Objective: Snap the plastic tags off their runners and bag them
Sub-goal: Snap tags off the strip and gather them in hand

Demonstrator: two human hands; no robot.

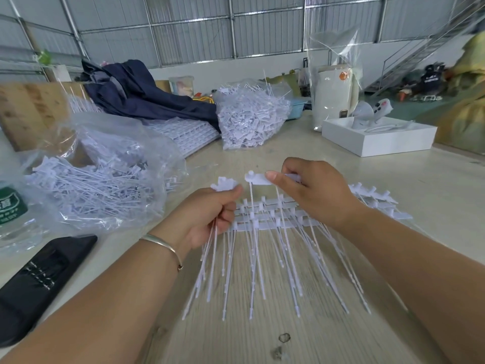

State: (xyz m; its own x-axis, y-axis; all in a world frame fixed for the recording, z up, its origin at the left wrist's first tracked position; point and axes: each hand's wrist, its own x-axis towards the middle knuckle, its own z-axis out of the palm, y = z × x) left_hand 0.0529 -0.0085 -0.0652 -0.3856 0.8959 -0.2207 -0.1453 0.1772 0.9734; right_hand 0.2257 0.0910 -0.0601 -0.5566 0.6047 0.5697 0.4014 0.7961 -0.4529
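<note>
A runner of white plastic tags (267, 222) lies on the table in front of me, its long thin tails fanned toward me. My left hand (210, 216) grips a small bunch of loose tags (224, 184), heads up and tails hanging below the fist. My right hand (312, 190) pinches the flat head of one tag (256, 178) between thumb and fingers, just above the runner. An open clear bag (99, 177) holding many loose tags lies at the left.
A second bag full of tags (252, 119) sits further back, beside stacked runners (183, 135) and dark blue cloth (141, 93). A white box (378, 137) stands at the right. A water bottle (13, 211) and a black case (39, 282) lie at the left edge.
</note>
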